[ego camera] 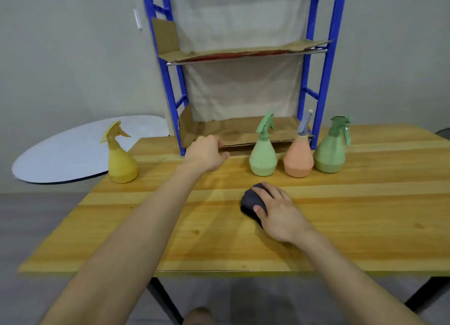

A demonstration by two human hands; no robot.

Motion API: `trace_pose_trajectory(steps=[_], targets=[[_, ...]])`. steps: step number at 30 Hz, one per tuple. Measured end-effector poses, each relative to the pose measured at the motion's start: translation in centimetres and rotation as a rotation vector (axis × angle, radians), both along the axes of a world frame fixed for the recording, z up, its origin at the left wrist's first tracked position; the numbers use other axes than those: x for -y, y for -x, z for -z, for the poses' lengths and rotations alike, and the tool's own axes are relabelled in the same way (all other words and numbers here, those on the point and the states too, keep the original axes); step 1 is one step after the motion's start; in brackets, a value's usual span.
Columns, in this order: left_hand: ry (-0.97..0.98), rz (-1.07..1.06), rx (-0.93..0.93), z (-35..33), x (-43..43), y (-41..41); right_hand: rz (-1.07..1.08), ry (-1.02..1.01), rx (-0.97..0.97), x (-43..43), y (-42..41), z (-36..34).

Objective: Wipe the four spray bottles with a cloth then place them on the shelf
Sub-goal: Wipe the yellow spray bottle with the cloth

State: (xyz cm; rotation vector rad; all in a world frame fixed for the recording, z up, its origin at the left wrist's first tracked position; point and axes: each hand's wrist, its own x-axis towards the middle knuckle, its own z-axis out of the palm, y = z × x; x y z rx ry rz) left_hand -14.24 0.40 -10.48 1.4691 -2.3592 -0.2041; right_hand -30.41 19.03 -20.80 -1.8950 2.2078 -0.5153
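Head view: the worktop [341,227] carries all four bottles; none shows on the shelf [243,51], whose upper tier is seen edge-on. The yellow bottle [121,164] stands apart at left; the pale-green bottle [263,159], orange bottle [298,160] and dark-green bottle [330,154] line up at right. My left hand [207,155] reaches shelfward with its fingers hidden, so I cannot tell its grip. My right hand [277,210] clutches the cloth [250,200] on the worktop. Bunch the cloth firmly before lifting.

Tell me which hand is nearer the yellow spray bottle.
Left. The left hand is over the table to the right of the yellow bottle, by the shelf's bottom edge. The right hand is farther right and closer to the person, holding the dark cloth.
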Motion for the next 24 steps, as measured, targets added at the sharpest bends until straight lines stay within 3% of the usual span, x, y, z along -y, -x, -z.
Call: trace_pose_trajectory(steps=[7,12,15,20,24], targets=[[0.004,-0.199,0.004,0.3,0.7,-15.5,-0.167,-0.015,-0.054,8.9,-12.1,0.1],[0.158,-0.444,-0.08,-0.9,3.0,-23.2,-0.218,-0.032,-0.094,12.2,-18.6,-0.3],[0.211,-0.505,-0.15,-1.5,5.9,-24.6,-0.212,-0.03,-0.125,12.3,-19.6,0.0],[0.08,-0.516,-0.297,-2.3,11.4,-23.6,-0.188,-0.035,-0.117,12.2,-19.2,0.5],[0.098,-0.457,-0.296,-1.2,14.1,-23.2,-0.173,-0.04,-0.094,12.6,-19.2,0.5]])
